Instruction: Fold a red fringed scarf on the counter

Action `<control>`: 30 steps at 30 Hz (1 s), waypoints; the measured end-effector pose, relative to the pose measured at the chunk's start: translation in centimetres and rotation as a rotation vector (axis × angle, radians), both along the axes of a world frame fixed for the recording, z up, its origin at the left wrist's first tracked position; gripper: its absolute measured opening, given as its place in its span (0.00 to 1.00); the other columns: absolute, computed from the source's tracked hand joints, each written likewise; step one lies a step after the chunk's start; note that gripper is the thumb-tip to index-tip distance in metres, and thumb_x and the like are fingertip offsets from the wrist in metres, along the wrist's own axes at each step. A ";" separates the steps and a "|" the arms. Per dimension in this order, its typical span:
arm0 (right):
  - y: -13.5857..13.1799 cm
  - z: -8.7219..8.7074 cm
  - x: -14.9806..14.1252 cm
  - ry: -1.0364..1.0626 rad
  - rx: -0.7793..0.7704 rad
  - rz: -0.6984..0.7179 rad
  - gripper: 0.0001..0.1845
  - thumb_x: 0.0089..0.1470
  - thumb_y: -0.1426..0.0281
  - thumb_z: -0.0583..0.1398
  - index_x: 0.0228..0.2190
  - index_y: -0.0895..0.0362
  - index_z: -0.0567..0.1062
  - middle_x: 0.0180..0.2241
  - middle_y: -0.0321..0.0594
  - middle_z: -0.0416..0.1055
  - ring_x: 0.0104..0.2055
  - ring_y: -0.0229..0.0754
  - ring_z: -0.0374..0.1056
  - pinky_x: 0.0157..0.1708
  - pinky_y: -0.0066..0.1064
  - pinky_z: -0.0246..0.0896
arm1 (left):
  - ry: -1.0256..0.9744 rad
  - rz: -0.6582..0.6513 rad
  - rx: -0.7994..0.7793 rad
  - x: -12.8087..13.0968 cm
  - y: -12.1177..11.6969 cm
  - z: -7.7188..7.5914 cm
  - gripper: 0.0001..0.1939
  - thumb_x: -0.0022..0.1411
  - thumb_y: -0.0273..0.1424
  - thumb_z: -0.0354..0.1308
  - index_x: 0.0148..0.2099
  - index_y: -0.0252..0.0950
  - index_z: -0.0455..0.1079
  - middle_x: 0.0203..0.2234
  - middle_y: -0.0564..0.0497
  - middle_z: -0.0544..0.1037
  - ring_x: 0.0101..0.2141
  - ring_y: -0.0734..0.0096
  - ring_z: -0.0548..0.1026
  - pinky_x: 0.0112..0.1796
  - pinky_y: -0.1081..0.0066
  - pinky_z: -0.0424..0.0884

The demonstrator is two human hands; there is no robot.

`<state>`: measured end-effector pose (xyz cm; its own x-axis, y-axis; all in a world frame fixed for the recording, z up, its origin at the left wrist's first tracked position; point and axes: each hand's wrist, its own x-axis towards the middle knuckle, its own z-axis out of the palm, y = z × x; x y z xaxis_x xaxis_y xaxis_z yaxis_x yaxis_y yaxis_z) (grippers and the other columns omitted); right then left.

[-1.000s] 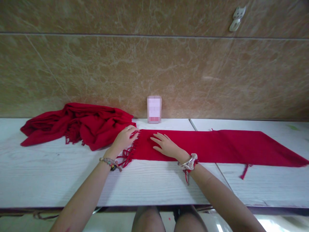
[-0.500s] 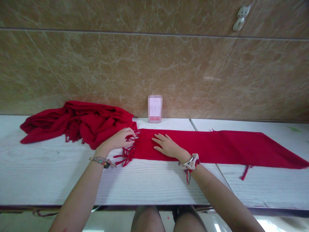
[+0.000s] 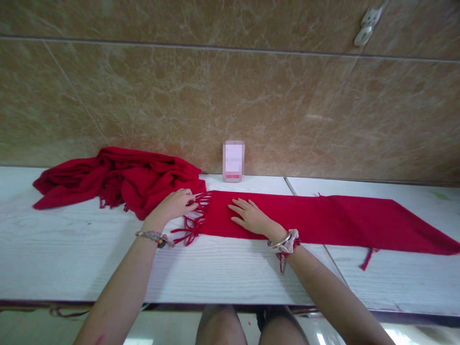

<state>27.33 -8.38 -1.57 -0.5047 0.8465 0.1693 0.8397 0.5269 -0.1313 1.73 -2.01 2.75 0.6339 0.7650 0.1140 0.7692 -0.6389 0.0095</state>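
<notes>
A long red scarf point(image 3: 334, 220) lies flat along the white table point(image 3: 223, 268), folded lengthwise, its fringed end toward the left. My right hand point(image 3: 249, 216) rests flat on the scarf near that end, fingers spread, palm down. My left hand point(image 3: 172, 205) is at the red fringe point(image 3: 196, 215), fingers curled and touching the tassels at the upper corner. A bead bracelet sits on my left wrist, a bangle and scrunchie on the right.
A heap of crumpled red scarves point(image 3: 118, 179) lies at the back left against the marble wall. A small pink card point(image 3: 233, 161) stands against the wall. A seam point(image 3: 305, 215) divides two tabletops. A white hook point(image 3: 366, 26) hangs on the wall.
My left hand has slid a little left and down along the fringe, spreading the tassels outward. My right hand has stayed pressed on the scarf.
</notes>
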 end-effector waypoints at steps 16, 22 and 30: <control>-0.2 0.4 -0.2 -0.025 -0.007 -0.010 0.24 0.59 0.61 0.48 0.55 0.57 0.61 0.58 0.47 0.55 0.60 0.48 0.49 0.57 0.47 0.45 | 0.126 0.059 0.033 0.3 0.3 -1.1 0.18 0.51 0.17 0.44 0.32 0.37 0.73 0.35 0.47 0.72 0.37 0.64 0.69 0.37 0.68 0.67; -0.2 0.4 -0.1 -0.036 -0.013 -0.003 0.25 0.59 0.61 0.48 0.55 0.58 0.61 0.58 0.48 0.54 0.60 0.49 0.49 0.57 0.47 0.44 | -0.032 0.099 0.100 0.2 0.3 -0.6 0.16 0.53 0.20 0.43 0.33 0.35 0.72 0.34 0.46 0.71 0.37 0.65 0.69 0.41 0.68 0.66; -0.2 0.5 -0.1 -0.038 -0.015 0.000 0.25 0.59 0.61 0.48 0.55 0.58 0.61 0.59 0.48 0.54 0.60 0.49 0.48 0.57 0.47 0.44 | -0.001 -0.088 -0.241 0.9 -0.4 -0.4 0.07 0.49 0.24 0.52 0.29 0.36 0.71 0.29 0.51 0.73 0.32 0.69 0.69 0.36 0.73 0.65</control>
<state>27.18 -8.58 -1.10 -0.5103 0.8489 0.1377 0.8443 0.5249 -0.1074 2.61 -2.45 2.31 0.6995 0.7117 -0.0647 0.7105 -0.6828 0.1704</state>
